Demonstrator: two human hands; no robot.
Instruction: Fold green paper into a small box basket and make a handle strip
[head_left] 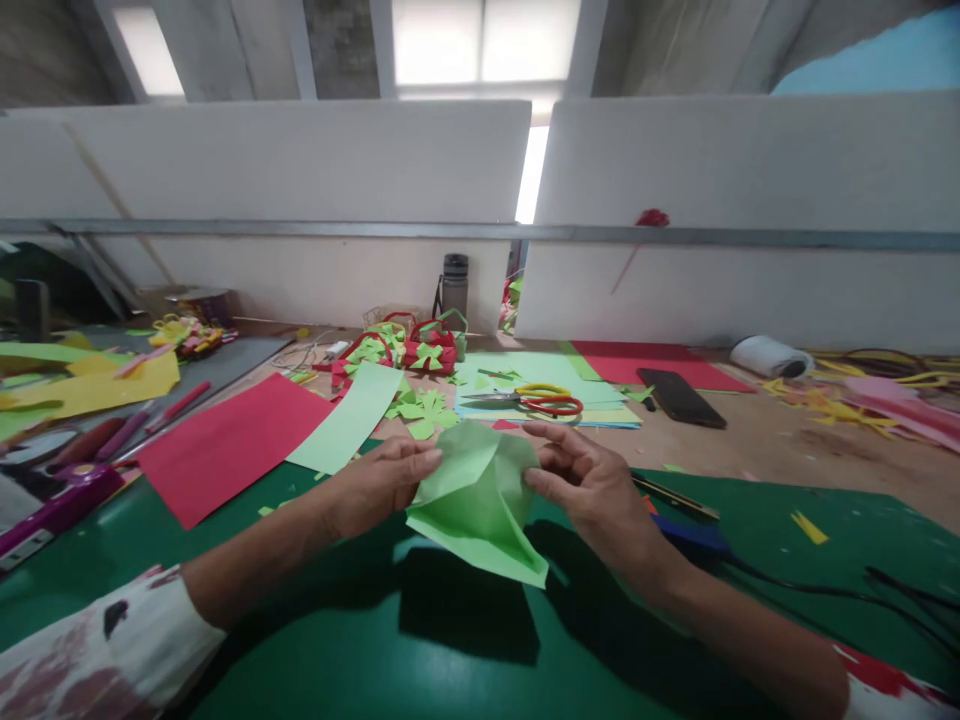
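Note:
A folded light-green paper pouch point(480, 495) is held up above the green mat, its open side facing me and its shadow falling below. My left hand point(386, 480) pinches its left edge between thumb and fingers. On the opposite side, my right hand point(585, 475) grips the right edge, thumb in front. Just behind the pouch lie scissors point(525, 398) with yellow and red handles, on a stack of pale green paper point(585, 375). To the left are a red sheet point(236, 445) and a pale green strip point(349, 418).
Small red paper baskets point(431, 350) with green bows stand near a grey bottle point(455, 285). A phone point(681, 398) lies at the right. A blue tool point(690, 540) with a black cable rests on the green mat point(322, 640). Pens and a purple glue gun point(64, 510) are leftmost.

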